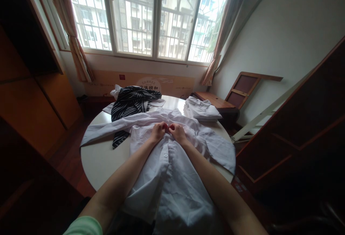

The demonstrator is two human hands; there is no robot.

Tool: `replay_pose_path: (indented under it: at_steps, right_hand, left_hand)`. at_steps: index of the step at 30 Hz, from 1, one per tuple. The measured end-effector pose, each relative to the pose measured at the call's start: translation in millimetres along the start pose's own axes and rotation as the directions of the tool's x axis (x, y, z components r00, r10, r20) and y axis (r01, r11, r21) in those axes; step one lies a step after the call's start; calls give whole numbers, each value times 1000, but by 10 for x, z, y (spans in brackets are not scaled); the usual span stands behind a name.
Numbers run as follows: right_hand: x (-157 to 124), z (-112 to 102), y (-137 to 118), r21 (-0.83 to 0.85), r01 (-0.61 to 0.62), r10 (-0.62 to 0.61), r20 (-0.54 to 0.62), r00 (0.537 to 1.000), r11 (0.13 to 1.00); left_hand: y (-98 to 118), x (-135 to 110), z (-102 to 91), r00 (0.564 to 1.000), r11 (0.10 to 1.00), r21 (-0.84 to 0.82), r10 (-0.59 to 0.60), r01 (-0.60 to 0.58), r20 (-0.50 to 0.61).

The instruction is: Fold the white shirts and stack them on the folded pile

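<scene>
1. While the shirt (151, 172) lies front up over the table (102, 161), its sleeves (105, 131) spread sideways, seemingly keeping the front reachable.
2. Left hand (159, 131) and right hand (176, 133) pinch close together at the placket (166, 166) (cloth or button between them, cannot tell), probably for fine control.
3. Striped cloth (129, 100) and white pile (201, 109) sit farther back, perhaps to leave working room; one sleeve crosses the stripes.
4. Panel (107, 78) below the window (132, 19) reads "满颐和"; smaller print illegible. No label readable on the shirt.

Bright barred window (132, 19), tied curtains (79, 57), pale wall (285, 37)
</scene>
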State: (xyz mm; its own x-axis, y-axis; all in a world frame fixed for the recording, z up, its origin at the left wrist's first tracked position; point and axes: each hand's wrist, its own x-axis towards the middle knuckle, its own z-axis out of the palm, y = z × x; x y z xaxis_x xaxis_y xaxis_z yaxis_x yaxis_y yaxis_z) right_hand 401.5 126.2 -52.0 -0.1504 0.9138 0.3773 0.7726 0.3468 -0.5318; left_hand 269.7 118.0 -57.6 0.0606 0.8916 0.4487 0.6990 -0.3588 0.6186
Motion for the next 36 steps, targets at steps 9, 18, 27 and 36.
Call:
replay_pose_path:
  at_steps: [9, 18, 27, 36]
  right_hand:
    - [20, 40, 39, -36, 29, -27, 62, 998, 999]
    - [-6, 16, -4, -67, 8, -2, 87, 996, 998]
    - [-32, 7, -44, -122, 15, -7, 69, 998, 992]
    - [-12, 31, -24, -15, -8, 9, 11, 1000, 1000]
  left_hand:
    - [-14, -5, -12, 999, 987, -156, -36, 29, -39]
    - [6, 10, -3, 999, 961, -276, -25, 14, -37]
    - [-24, 47, 67, 998, 984, -171, -59, 57, -9]
    - [-58, 51, 72, 995, 980, -179, -93, 86, -35]
